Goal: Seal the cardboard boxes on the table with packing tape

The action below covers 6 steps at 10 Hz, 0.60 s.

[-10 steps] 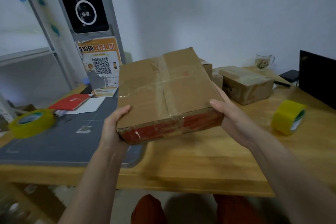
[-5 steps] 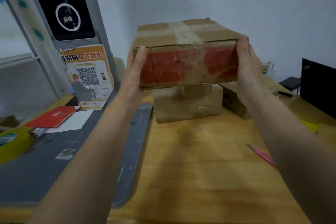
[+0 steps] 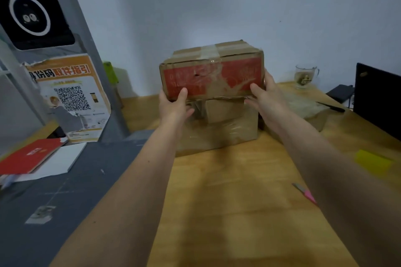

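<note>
Red-printed cardboard box [image 3: 211, 72], its top crossed with clear packing tape, sits on a stack of plain cardboard boxes [image 3: 219, 128] toward the table's [image 3: 227, 212] far edge, close to the wall. Both bare arms reach straight forward from the near edge, forearms almost parallel. The left hand [image 3: 174, 107] is at the box's lower left corner, thumb pressed up against the red front face, the other fingers curled beneath the bottom edge. The right hand [image 3: 265, 98] holds the lower right corner, thumb on the front face, fingers wrapped along the right side; how far they reach behind cannot be told. Whether the box's whole weight already rests on the stack is unclear, though its bottom edge meets the box below.

Another taped box [image 3: 308, 107] lies just right of the stack, with a glass mug [image 3: 305, 76] behind it near the far right corner and a black screen [image 3: 378, 99] at the right edge. A pink utility knife [image 3: 304, 193] lies on the bare wood beside the right forearm, a yellow blurred object [image 3: 372, 161] further right. A grey cutting mat [image 3: 65, 191] covers the table's left part, carrying a red booklet [image 3: 30, 156]; an orange QR-code poster [image 3: 69, 97] leans on a grey post behind it.
</note>
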Each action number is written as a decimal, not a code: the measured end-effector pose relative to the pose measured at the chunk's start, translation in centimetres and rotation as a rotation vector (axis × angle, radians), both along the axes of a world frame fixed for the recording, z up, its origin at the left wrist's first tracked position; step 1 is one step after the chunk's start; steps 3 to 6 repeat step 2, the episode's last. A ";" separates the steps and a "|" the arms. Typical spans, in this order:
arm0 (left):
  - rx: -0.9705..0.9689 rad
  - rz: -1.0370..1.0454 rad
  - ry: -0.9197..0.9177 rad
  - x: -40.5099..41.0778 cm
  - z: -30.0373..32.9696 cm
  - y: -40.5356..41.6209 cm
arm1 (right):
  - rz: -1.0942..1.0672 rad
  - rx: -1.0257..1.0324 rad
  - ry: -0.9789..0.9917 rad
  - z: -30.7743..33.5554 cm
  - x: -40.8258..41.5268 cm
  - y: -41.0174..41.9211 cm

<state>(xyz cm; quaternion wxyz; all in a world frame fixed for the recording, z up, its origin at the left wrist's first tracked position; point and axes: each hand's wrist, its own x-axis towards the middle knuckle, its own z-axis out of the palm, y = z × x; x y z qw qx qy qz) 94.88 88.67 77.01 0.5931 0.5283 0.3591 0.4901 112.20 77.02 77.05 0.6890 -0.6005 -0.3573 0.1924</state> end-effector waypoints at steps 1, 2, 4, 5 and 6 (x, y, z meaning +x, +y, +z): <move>-0.065 -0.019 -0.117 0.4 -0.5 -0.3 | -0.044 0.012 0.114 -0.5 0.0 -0.4; -0.098 -0.009 -0.051 0.2 -1.0 -2.2 | -0.175 -0.036 0.159 -1.1 -0.6 -1.5; -0.098 -0.009 -0.051 0.2 -1.0 -2.2 | -0.175 -0.036 0.159 -1.1 -0.6 -1.5; -0.098 -0.009 -0.051 0.2 -1.0 -2.2 | -0.175 -0.036 0.159 -1.1 -0.6 -1.5; -0.098 -0.009 -0.051 0.2 -1.0 -2.2 | -0.175 -0.036 0.159 -1.1 -0.6 -1.5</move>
